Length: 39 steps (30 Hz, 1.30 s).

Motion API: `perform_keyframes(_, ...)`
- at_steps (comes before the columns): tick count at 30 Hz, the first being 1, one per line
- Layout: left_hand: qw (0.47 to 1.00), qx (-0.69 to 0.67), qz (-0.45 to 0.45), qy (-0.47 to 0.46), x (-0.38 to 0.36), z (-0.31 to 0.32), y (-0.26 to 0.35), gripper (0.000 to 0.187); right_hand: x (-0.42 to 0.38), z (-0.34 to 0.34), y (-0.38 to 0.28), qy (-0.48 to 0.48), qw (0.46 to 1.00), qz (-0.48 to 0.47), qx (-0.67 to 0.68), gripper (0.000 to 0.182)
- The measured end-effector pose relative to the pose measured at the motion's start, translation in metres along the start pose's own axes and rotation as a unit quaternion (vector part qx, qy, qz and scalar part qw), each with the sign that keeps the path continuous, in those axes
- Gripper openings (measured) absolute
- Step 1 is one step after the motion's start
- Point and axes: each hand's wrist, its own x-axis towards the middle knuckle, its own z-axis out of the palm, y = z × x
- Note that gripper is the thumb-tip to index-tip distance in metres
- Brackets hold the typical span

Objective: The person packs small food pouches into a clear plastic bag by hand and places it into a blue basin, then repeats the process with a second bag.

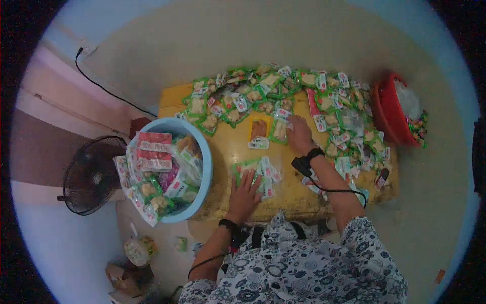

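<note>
My left hand (245, 195) lies flat with its fingers spread on clear, green-edged food packets (267, 175) near the table's front edge. Farther forward, my right hand (299, 134) is at the right edge of a green-edged food packet (279, 126), thumb and fingers closed on it. Just left of that packet is a yellow food packet (258, 133) with a brown piece inside and a white label strip. Both wrists wear black bands with cords.
Many green-edged packets (271, 79) line the back and right of the yellow table (223, 152). A blue tub (206, 172) full of packets stands left, beside a black fan (91, 175). Red basins (387, 111) are at right. A bucket (139, 252) and a cardboard box (129, 278) sit on the floor.
</note>
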Motion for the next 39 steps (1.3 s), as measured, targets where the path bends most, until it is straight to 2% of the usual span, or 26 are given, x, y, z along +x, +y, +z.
perform_keyframes(1,1.000,0.012,0.002,-0.005,0.000,-0.001,0.000,0.061,0.011,-0.005,-0.003,-0.014,0.999,-0.012,-0.031,0.046)
perform_keyframes(4,1.000,0.015,0.008,-0.007,0.001,0.000,-0.003,0.061,0.039,-0.003,-0.001,-0.143,0.986,0.015,-0.085,0.059)
perform_keyframes(7,1.000,0.002,0.012,0.003,0.000,0.004,-0.005,0.061,0.050,0.006,0.002,-0.135,0.981,-0.020,-0.141,0.072)
perform_keyframes(10,1.000,-0.015,0.015,-0.011,-0.001,-0.002,-0.005,0.061,0.049,0.009,-0.002,-0.155,0.972,0.036,-0.175,0.077)
perform_keyframes(12,0.999,-0.012,0.020,-0.029,0.000,-0.004,-0.006,0.062,0.048,0.004,0.008,-0.172,0.977,0.011,-0.124,0.079)
perform_keyframes(16,0.998,0.003,0.036,-0.055,0.004,-0.011,-0.011,0.062,0.044,-0.006,0.008,-0.203,0.971,0.060,-0.112,0.072)
perform_keyframes(19,0.998,0.010,0.048,-0.035,0.001,-0.017,-0.008,0.063,0.033,-0.003,0.010,-0.194,0.963,0.075,-0.169,0.056)
perform_keyframes(22,0.999,-0.003,0.048,-0.015,-0.003,-0.018,-0.006,0.065,0.013,-0.001,0.014,-0.074,0.986,0.007,-0.147,0.039)
perform_keyframes(26,0.998,0.047,0.046,0.012,-0.001,-0.023,0.003,0.064,0.004,-0.033,-0.002,-0.110,0.988,0.055,0.098,0.027)
perform_keyframes(28,0.999,0.037,0.033,-0.021,0.002,-0.027,0.005,0.062,-0.007,-0.068,-0.038,-0.123,0.969,0.107,0.186,0.018)
perform_keyframes(29,0.999,0.031,0.026,-0.037,0.004,-0.029,0.006,0.061,-0.017,-0.067,-0.036,-0.087,0.965,0.055,0.240,0.017)
perform_keyframes(31,0.999,0.014,0.035,0.038,0.007,-0.046,0.014,0.061,-0.039,-0.068,-0.037,-0.012,0.938,-0.051,0.342,0.016)
perform_keyframes(32,0.996,0.005,0.040,0.075,0.008,-0.052,0.015,0.062,-0.053,-0.072,-0.043,-0.015,0.940,-0.045,0.338,0.017)
perform_keyframes(33,0.990,-0.120,0.019,0.073,0.011,-0.036,0.006,0.063,-0.068,-0.089,-0.063,-0.019,0.941,-0.038,0.335,0.019)
perform_keyframes(34,0.967,-0.244,-0.004,0.069,0.013,-0.007,-0.010,0.064,-0.083,-0.097,-0.074,-0.025,0.943,-0.030,0.332,0.021)
perform_keyframes(35,0.910,-0.410,-0.058,0.030,0.015,-0.009,-0.010,0.064,-0.097,-0.096,-0.073,-0.025,0.941,-0.036,0.335,0.021)
perform_keyframes(36,0.820,-0.560,-0.123,0.012,0.017,-0.011,-0.009,0.064,-0.109,-0.093,-0.071,-0.024,0.940,-0.042,0.338,0.022)
perform_keyframes(37,0.658,-0.721,-0.212,-0.042,0.021,-0.052,0.008,0.063,-0.119,-0.091,-0.070,-0.023,0.939,-0.047,0.340,0.023)
perform_keyframes(38,0.456,-0.837,-0.289,-0.091,0.021,-0.077,0.019,0.062,-0.128,-0.093,-0.074,-0.026,0.934,-0.060,0.351,0.023)
perform_keyframes(39,0.476,-0.833,-0.270,-0.080,0.020,-0.079,0.026,0.061,-0.135,-0.096,-0.080,-0.028,0.929,-0.074,0.361,0.022)
